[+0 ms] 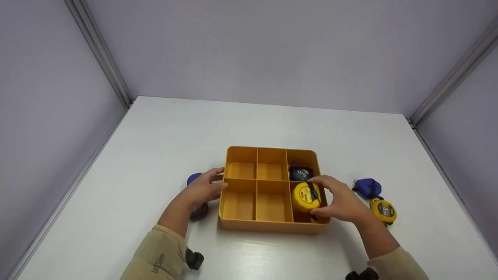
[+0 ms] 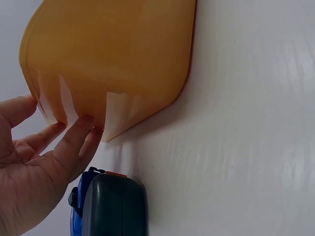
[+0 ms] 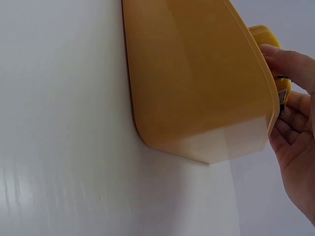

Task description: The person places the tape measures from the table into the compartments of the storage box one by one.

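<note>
The right hand point(image 1: 342, 202) grips a yellow tape point(image 1: 306, 197) over the tray's point(image 1: 268, 226) near-right compartment, while the left hand point(image 1: 204, 189), fingers relaxed, steadies the tray's left wall.

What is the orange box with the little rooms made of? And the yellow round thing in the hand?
The orange box looks like smooth moulded plastic: thin walls, rounded corners, and light glows through its side in the wrist views. The yellow tape measure, gripped by the right hand, seems to have a glossy hard plastic shell; its black parts may be rubber.
</note>
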